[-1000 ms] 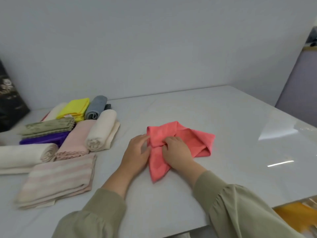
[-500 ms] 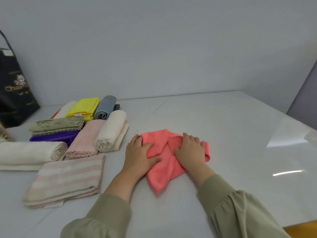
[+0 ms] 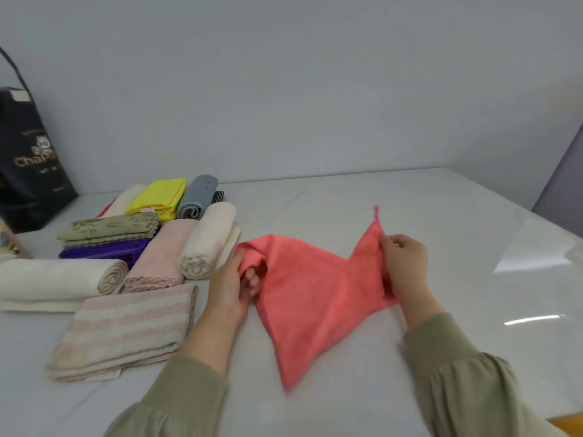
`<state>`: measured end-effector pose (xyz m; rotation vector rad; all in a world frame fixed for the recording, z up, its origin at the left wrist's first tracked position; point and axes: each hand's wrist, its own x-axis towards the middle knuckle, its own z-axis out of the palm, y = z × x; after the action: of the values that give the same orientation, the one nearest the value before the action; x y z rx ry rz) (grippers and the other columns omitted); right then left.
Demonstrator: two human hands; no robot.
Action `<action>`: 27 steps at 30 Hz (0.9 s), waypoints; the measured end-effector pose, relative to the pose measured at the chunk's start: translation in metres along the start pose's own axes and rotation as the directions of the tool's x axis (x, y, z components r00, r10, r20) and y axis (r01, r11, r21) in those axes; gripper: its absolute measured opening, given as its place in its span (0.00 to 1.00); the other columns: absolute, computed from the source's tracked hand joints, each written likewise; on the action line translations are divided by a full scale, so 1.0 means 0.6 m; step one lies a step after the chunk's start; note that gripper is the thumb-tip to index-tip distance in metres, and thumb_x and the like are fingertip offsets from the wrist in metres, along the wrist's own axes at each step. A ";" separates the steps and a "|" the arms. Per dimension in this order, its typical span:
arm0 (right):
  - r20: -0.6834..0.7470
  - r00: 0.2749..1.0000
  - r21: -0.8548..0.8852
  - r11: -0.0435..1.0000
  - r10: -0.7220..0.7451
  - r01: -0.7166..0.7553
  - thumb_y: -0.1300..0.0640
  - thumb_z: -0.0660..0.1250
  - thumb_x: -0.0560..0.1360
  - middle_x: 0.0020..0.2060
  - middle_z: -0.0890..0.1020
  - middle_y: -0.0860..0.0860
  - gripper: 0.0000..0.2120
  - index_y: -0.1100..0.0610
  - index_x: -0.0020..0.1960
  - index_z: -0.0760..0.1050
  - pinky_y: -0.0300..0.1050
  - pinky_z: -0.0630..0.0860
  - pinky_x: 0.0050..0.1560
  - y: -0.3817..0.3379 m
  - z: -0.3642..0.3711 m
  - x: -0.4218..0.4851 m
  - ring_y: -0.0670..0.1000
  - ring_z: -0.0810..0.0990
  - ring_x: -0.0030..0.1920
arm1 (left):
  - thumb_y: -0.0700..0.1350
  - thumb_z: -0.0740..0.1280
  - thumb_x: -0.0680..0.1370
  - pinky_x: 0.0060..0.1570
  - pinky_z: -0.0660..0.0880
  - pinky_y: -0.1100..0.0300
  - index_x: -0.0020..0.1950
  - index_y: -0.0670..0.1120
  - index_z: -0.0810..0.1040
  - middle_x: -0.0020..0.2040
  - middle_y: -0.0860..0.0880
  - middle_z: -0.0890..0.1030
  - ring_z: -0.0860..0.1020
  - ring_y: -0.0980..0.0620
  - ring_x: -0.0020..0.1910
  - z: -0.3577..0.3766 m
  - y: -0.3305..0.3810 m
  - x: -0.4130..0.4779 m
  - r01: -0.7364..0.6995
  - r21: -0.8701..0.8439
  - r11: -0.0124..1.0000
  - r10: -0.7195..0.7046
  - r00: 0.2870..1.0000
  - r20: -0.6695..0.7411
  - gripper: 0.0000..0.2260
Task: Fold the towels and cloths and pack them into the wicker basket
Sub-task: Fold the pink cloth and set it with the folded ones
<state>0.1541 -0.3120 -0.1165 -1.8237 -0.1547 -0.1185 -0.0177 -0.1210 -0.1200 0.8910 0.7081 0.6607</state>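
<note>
Two olive-green sleeves (image 3: pixel 467 389) reach in from the near edge of a pale, glossy counter (image 3: pixel 394 197), where a person works on a coral cloth (image 3: pixel 315 298). The cloth lies partly opened on the counter between the hands, one corner pointing back toward the person and its upper edge stretched from hand to hand. The left hand (image 3: pixel 230 288) grips the cloth's left corner, its fingers curled into the bunched fabric. The right hand (image 3: pixel 403 263) pinches the right corner between thumb and fingers and lifts it into a peak, which ends in a small hanging loop (image 3: pixel 376 212). To the left of the cloth, just beside the left forearm, a folded pink-striped towel (image 3: pixel 126 329) lies flat. Beyond it sits a row of finished pieces: a large cream rolled towel (image 3: pixel 56 275) at the far left, a folded pink towel (image 3: pixel 161 257) with a scalloped hem, and a second cream roll (image 3: pixel 208 241) just beside the coral cloth's left corner. Behind these, a folded green towel (image 3: pixel 110 227) rests on a purple cloth (image 3: pixel 104 251). Farther back lie a yellow cloth (image 3: pixel 161 193), a grey rolled cloth (image 3: pixel 198 197) and another pale towel (image 3: pixel 126 198). A black bag (image 3: pixel 28 165) with gold lettering stands at the far left against the plain grey wall (image 3: pixel 284 89).
</note>
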 end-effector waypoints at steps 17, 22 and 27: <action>0.369 0.838 -0.363 0.767 -0.403 0.528 0.70 0.60 0.69 0.63 0.74 0.58 0.28 0.61 0.69 0.68 0.47 0.58 0.69 0.010 0.049 -0.052 0.59 0.69 0.66 | 0.51 0.62 0.80 0.72 0.54 0.58 0.75 0.45 0.62 0.74 0.48 0.65 0.60 0.50 0.74 0.004 -0.050 -0.013 -0.609 0.791 -0.054 0.183 0.773 0.607 0.25; 0.475 0.824 -0.607 0.562 -0.309 0.561 0.50 0.57 0.79 0.54 0.82 0.57 0.18 0.55 0.65 0.73 0.50 0.68 0.58 -0.010 0.049 -0.068 0.58 0.78 0.56 | 0.52 0.62 0.80 0.69 0.61 0.60 0.68 0.46 0.74 0.70 0.49 0.71 0.67 0.51 0.69 -0.002 -0.033 -0.009 -0.605 0.791 -0.088 0.060 0.790 0.611 0.19; 0.391 0.839 -0.547 0.637 -0.378 0.542 0.54 0.59 0.77 0.54 0.79 0.55 0.15 0.56 0.61 0.75 0.49 0.73 0.49 -0.015 0.045 -0.079 0.57 0.77 0.54 | 0.46 0.64 0.78 0.43 0.73 0.53 0.37 0.41 0.79 0.37 0.45 0.80 0.76 0.47 0.39 -0.005 -0.021 -0.015 -0.569 0.818 0.079 0.244 0.807 0.538 0.14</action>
<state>0.1057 -0.2856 -0.1224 -2.4521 -0.8650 -0.3515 -0.0227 -0.1319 -0.1297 2.4778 0.5561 0.5031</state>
